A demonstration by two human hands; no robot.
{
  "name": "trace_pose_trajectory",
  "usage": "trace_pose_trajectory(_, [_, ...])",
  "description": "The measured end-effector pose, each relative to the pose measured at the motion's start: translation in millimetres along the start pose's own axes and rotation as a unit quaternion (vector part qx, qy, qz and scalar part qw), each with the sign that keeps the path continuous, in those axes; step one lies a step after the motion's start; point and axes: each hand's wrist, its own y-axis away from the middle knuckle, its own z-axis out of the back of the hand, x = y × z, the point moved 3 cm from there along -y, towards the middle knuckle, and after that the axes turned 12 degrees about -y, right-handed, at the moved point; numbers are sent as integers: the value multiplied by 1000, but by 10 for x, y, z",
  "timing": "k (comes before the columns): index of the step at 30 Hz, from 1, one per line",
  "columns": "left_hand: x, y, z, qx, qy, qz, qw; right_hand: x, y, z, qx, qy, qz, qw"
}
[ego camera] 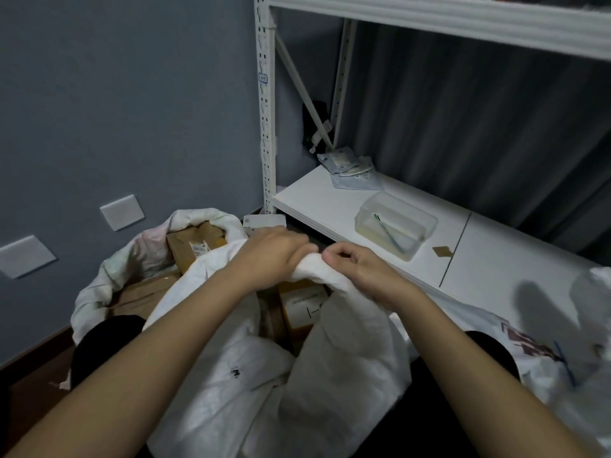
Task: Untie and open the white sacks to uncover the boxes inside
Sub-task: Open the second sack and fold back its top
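Note:
A white woven sack (231, 375) stands in front of me between my knees. My left hand (274, 256) and my right hand (357, 269) both grip the bunched far rim of its mouth, close together. Through the gap below my hands a yellowish cardboard box (302, 305) with a white label shows inside. Behind it to the left, a second white sack (139, 259) lies open, with brown cardboard boxes (191, 242) showing in its mouth. A third white sack (562, 368) with printed marks and a blue tie lies at the right.
A white metal shelving unit (267, 127) stands ahead; its low shelf (330, 200) carries a clear plastic tub (396, 223), some packets (350, 166) and a scrap of tape (442, 251). A grey wall is on the left, a dark curtain behind the shelf.

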Motion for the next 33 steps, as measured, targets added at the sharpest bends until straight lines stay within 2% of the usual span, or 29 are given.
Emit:
trace_pose_trajectory(2, [187,-11,32,-20,41,86,995,17,44,50,-3,144,45,989])
trace_pose_trajectory(4, [307,-6,67,-36,44,159,986,-43,60,72,-19,203,71,976])
trace_pose_trajectory(5, [291,-9,79,-49,21,155,987,-78,59,68,-41,186,80,978])
trace_pose_trajectory(7, [186,-27,87,-90,-19,79,993,-98,61,51,-83,50,40,994])
trace_pose_trajectory(9, [40,-55,7,-64,-42,-15,997,-71,86,39,-89,-57,-22,994])
trace_pose_trajectory(11, [8,-92,-49,-35,-48,-57,997,-46,133,104,-82,13,-4,997])
trace_pose_trajectory(13, [113,-155,-15,-43,-35,-31,998,-48,205,158,-93,163,58,981])
trace_pose_trajectory(14, [174,-180,11,-50,-27,-5,998,-62,236,168,-113,202,83,969])
trace_pose_trajectory(16, [161,-218,27,-40,-16,7,999,-75,290,162,-154,197,107,962])
trace_pose_trajectory(18, [-42,-243,-2,-8,-12,-37,999,-57,311,135,-140,63,58,986])
trace_pose_trajectory(20, [-245,-271,-45,-9,-25,-92,995,-23,351,135,-117,-35,-5,993])
trace_pose_trajectory(21, [-254,-309,-48,-11,-27,-92,995,-12,373,174,-124,-16,2,992])
trace_pose_trajectory(24, [-127,-430,4,-16,-14,-25,999,3,442,271,-179,157,73,968])
trace_pose_trajectory(25, [-104,-437,10,-22,-9,-18,1000,-7,465,262,-196,170,82,962])
trace_pose_trajectory(26, [-126,-425,10,-26,-6,-28,999,-17,474,257,-208,126,77,967])
trace_pose_trajectory(27, [-194,-395,10,-23,-4,-53,998,-27,477,261,-207,32,50,977])
trace_pose_trajectory(29, [-374,-320,-32,-7,-11,-118,993,-8,512,245,-158,-142,-20,977])
trace_pose_trajectory(30, [-430,-304,-59,-4,-27,-141,990,-1,539,267,-143,-149,-31,978])
trace_pose_trajectory(31, [-445,-315,-63,-7,-43,-148,988,4,569,297,-140,-103,-22,985])
trace_pose_trajectory(33, [-384,-396,1,-27,-53,-119,991,8,615,348,-180,76,41,980])
